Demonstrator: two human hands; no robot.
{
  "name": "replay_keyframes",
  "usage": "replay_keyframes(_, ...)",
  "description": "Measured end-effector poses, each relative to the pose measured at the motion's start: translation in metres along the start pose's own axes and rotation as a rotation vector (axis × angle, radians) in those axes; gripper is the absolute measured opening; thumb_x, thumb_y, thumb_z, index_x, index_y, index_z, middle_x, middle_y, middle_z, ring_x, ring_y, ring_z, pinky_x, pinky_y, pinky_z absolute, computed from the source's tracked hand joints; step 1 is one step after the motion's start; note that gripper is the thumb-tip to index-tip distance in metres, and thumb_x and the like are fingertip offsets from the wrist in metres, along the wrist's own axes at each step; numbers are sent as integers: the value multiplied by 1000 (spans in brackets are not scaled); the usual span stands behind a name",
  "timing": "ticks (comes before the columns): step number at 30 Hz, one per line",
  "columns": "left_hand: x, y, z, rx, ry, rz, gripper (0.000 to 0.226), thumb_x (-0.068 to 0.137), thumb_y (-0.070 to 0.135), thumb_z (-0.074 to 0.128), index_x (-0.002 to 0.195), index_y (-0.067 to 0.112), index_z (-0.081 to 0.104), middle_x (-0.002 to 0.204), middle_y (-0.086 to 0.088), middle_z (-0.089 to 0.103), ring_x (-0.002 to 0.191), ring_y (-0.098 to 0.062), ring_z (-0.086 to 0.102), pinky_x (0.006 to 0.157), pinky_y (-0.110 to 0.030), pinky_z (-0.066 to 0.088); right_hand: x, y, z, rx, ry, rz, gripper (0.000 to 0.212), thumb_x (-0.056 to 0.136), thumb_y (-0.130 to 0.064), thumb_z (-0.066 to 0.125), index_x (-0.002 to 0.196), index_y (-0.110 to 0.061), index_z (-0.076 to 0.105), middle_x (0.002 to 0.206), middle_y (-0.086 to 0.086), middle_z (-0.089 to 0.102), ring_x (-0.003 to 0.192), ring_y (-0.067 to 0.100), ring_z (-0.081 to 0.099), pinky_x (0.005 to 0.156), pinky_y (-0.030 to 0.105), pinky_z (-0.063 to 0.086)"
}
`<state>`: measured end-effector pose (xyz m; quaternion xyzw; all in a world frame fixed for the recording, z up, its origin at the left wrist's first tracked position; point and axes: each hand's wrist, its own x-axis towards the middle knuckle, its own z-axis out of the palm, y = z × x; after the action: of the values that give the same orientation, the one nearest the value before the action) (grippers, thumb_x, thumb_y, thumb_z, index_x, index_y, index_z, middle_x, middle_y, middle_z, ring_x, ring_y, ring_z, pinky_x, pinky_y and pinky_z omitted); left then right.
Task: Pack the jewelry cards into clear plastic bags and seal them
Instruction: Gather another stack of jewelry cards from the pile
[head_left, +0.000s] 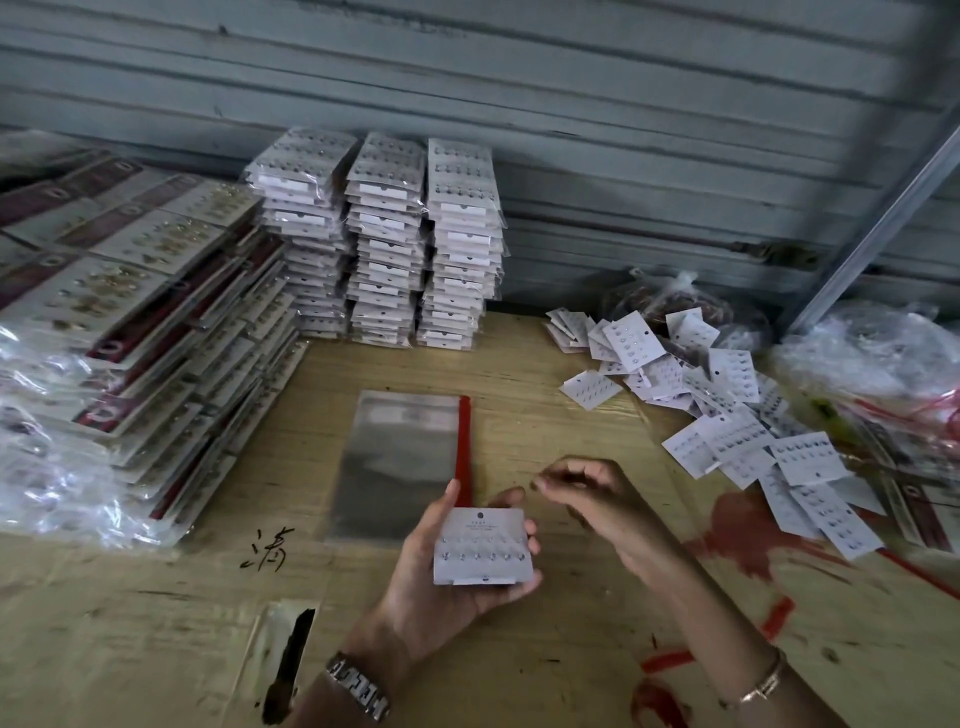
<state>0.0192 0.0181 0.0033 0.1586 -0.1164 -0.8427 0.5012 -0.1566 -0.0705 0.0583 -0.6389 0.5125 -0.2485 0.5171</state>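
A: Status?
B: Left hand (441, 577) grips 1 earring card (483, 548) at the near-right corner of the clear bag stack (397, 457). Right hand (589, 493) is beside it, loosely curled, nothing seen in it.
A: Step?
B: Probably bagging. The next move needs the top bag's mouth opened.

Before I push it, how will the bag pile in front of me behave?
The bags look thin and glossy, so they would likely slide apart rather than move together. Lifted, flat film like this probably flops, and seems very light.
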Motion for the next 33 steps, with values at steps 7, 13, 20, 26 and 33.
replay_keyframes(7,-4,2,-7,-94,0,19,68,86,61,64,124,5,58,122,-26,53,103,-33,53,95,-50,41,81,30,-40,-541,474,-289,16,87,-8,70,102,-3,70,101,9,72,91,19,65,81,26,51)
replay_keyframes(13,-2,2,-14,-76,-6,37,74,87,70,54,129,9,58,124,-23,54,118,-38,50,103,-60,36,134,29,-44,-524,614,42,43,89,-36,69,107,2,63,105,19,71,92,30,68,67,30,53)
replay_keyframes(20,-3,3,-12,0,74,91,66,88,68,54,121,11,59,129,-23,49,120,-35,46,93,-45,48,161,18,-27,-485,624,434,119,80,-70,60,151,7,3,158,32,1,146,44,11,118,50,20)
replay_keyframes(26,-3,2,-11,18,71,92,64,88,69,53,113,10,56,131,-23,45,122,-35,43,92,-44,48,168,9,-15,-643,730,456,119,77,-74,58,147,10,11,153,30,18,140,43,23,112,49,25)
replay_keyframes(33,-3,2,-14,0,18,52,76,84,73,52,126,10,55,134,-25,42,122,-37,42,94,-47,48,166,8,-17,-836,678,428,96,83,-56,63,143,7,21,148,32,26,135,45,30,109,46,30)
